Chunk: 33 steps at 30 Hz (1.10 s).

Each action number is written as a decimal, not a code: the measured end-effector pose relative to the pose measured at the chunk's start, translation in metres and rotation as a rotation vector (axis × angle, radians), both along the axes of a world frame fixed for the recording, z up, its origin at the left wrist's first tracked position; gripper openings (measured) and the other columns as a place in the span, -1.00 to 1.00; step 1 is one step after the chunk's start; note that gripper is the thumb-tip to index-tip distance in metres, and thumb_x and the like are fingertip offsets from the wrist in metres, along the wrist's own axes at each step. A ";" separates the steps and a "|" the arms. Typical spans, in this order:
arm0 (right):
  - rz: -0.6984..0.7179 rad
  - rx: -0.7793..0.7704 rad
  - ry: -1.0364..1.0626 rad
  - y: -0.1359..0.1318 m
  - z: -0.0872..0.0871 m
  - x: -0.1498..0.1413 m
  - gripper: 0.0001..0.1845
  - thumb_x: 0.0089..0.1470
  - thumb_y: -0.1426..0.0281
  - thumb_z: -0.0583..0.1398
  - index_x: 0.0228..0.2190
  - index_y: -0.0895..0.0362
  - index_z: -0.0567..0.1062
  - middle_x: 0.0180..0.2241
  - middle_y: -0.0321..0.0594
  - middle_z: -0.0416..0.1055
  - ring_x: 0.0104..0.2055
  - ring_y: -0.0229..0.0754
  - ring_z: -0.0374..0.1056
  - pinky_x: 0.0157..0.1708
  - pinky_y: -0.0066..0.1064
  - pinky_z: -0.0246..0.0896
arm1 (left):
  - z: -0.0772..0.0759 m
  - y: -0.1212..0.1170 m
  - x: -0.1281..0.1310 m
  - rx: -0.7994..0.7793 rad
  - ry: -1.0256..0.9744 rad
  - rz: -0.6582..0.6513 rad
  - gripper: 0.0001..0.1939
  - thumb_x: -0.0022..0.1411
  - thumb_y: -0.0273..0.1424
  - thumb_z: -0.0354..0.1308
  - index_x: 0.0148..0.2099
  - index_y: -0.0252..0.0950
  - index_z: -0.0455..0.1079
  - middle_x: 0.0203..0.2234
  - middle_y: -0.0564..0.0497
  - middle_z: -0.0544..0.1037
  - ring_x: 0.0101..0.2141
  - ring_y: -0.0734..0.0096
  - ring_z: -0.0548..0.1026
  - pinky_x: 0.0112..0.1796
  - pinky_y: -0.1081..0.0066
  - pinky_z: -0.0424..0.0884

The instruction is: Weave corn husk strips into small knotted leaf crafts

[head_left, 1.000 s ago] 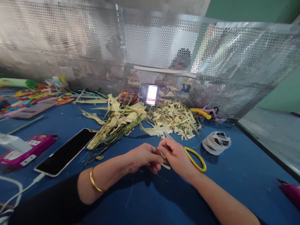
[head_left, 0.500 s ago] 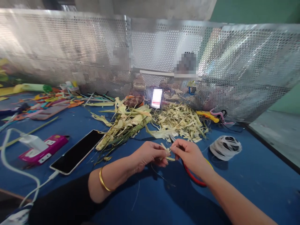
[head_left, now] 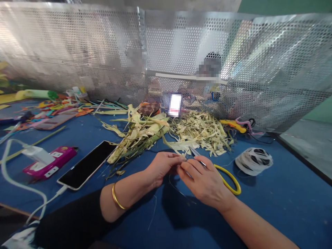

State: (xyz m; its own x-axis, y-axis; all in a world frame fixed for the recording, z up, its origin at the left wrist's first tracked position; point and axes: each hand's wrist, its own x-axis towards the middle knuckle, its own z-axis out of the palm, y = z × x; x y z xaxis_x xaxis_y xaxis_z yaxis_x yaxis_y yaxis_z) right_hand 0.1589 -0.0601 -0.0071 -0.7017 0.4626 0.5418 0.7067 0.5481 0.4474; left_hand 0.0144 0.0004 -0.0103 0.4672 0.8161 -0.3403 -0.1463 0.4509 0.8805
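Note:
Both hands meet above the blue table [head_left: 272, 204], near its middle. My left hand [head_left: 163, 167], a gold bangle on its wrist, has its fingers pinched on a small pale leaf piece [head_left: 181, 161] that is mostly hidden. My right hand [head_left: 204, 181] is closed round yellow-handled scissors [head_left: 228, 176], whose thin blades point up-left past the fingertips. A thin thread [head_left: 178, 189] loops down below the hands.
A pile of pale leaf strips [head_left: 199, 133] and a bundle of leaves [head_left: 137, 133] lie just beyond the hands. A phone [head_left: 86, 165] on a charging cable and a pink power strip [head_left: 49, 162] sit at the left, a roll of white cord [head_left: 253, 160] at the right. A perforated metal screen [head_left: 103, 58] closes the back.
My right hand has turned over the left fingertips, so the leaf piece is now mostly covered and the scissors' yellow loop shows to the right. The view shifted slightly.

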 end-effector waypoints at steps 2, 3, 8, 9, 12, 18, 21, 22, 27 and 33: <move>-0.018 0.024 -0.021 0.000 -0.002 -0.003 -0.71 0.14 0.56 -0.02 -0.24 0.21 0.47 -0.33 -0.11 0.44 -0.26 -0.13 0.30 -0.08 -0.20 0.05 | 0.000 -0.002 0.001 -0.010 -0.005 0.013 -0.65 -0.31 -0.28 0.42 -0.46 -0.41 0.48 -0.59 0.02 0.50 -0.57 0.54 0.39 -0.47 0.51 0.28; -0.027 0.034 -0.027 0.000 -0.003 -0.005 -0.70 0.13 0.58 -0.03 -0.25 0.21 0.47 -0.34 -0.09 0.44 -0.27 -0.12 0.30 -0.11 -0.19 0.06 | 0.000 -0.003 0.002 -0.020 -0.009 0.021 -0.67 -0.29 -0.29 0.41 -0.47 -0.40 0.47 -0.59 0.02 0.50 -0.57 0.54 0.39 -0.47 0.51 0.28; -0.040 0.113 -0.064 0.000 -0.007 -0.008 -0.69 0.09 0.62 -0.04 -0.28 0.26 0.47 -0.37 -0.03 0.45 -0.28 -0.08 0.33 -0.16 -0.18 0.08 | 0.000 -0.006 0.005 -0.040 -0.001 0.028 -0.71 -0.28 -0.32 0.41 -0.50 -0.41 0.47 -0.62 0.04 0.48 -0.58 0.57 0.38 -0.49 0.53 0.26; -0.038 0.126 -0.069 0.000 -0.007 -0.007 -0.69 0.10 0.61 -0.05 -0.29 0.27 0.47 -0.37 -0.02 0.46 -0.28 -0.08 0.33 -0.17 -0.19 0.09 | 0.001 -0.007 0.005 -0.035 -0.002 0.027 -0.70 -0.29 -0.31 0.42 -0.50 -0.41 0.47 -0.63 0.04 0.48 -0.58 0.57 0.38 -0.49 0.53 0.26; -0.023 0.136 -0.061 -0.001 -0.006 -0.006 -0.69 0.14 0.58 -0.07 -0.28 0.25 0.46 -0.37 -0.04 0.46 -0.31 -0.10 0.33 -0.21 -0.21 0.09 | 0.002 -0.007 0.005 -0.010 -0.015 0.036 -0.68 -0.30 -0.29 0.43 -0.52 -0.41 0.46 -0.64 0.05 0.47 -0.59 0.57 0.37 -0.51 0.53 0.25; 0.101 0.121 0.012 -0.006 -0.002 -0.010 -0.65 0.15 0.60 -0.11 -0.31 0.27 0.45 -0.40 -0.04 0.46 -0.29 -0.10 0.36 -0.22 -0.26 0.09 | 0.003 -0.006 0.004 0.004 0.005 0.083 -0.71 -0.25 -0.33 0.42 -0.47 -0.40 0.48 -0.65 0.05 0.47 -0.62 0.58 0.35 -0.51 0.51 0.28; 0.131 -0.001 0.172 -0.004 -0.001 -0.006 -0.71 0.19 0.56 -0.08 -0.28 0.19 0.43 -0.38 -0.15 0.46 -0.29 -0.17 0.35 -0.16 -0.28 0.11 | 0.004 -0.004 0.003 0.049 0.001 0.096 -0.70 -0.25 -0.31 0.42 -0.45 -0.41 0.49 -0.63 0.04 0.49 -0.61 0.57 0.38 -0.51 0.51 0.30; 0.119 -0.037 0.260 -0.003 0.000 -0.004 -0.76 0.19 0.52 -0.04 -0.27 0.17 0.41 -0.36 -0.16 0.46 -0.27 -0.18 0.35 -0.14 -0.29 0.12 | 0.006 -0.003 0.002 0.067 -0.004 0.095 -0.69 -0.24 -0.30 0.42 -0.44 -0.41 0.49 -0.62 0.03 0.50 -0.59 0.55 0.39 -0.49 0.50 0.32; -0.189 -0.249 0.612 0.007 0.003 0.009 -0.82 0.16 0.30 0.09 -0.27 0.13 0.41 -0.32 -0.14 0.44 -0.25 -0.11 0.34 -0.23 -0.28 0.17 | 0.012 -0.002 -0.001 0.130 0.040 0.062 -0.63 -0.18 -0.19 0.38 -0.39 -0.39 0.49 -0.60 0.00 0.52 -0.53 0.45 0.48 -0.39 0.43 0.40; -0.236 -0.743 0.771 0.014 0.004 0.014 -0.79 0.16 0.30 0.06 -0.47 0.09 0.35 -0.47 -0.27 0.38 -0.41 -0.20 0.29 -0.42 -0.40 0.12 | 0.015 -0.004 -0.001 0.153 0.081 0.000 -0.56 -0.08 -0.05 0.27 -0.40 -0.39 0.48 -0.59 -0.02 0.53 -0.53 0.45 0.48 -0.42 0.45 0.40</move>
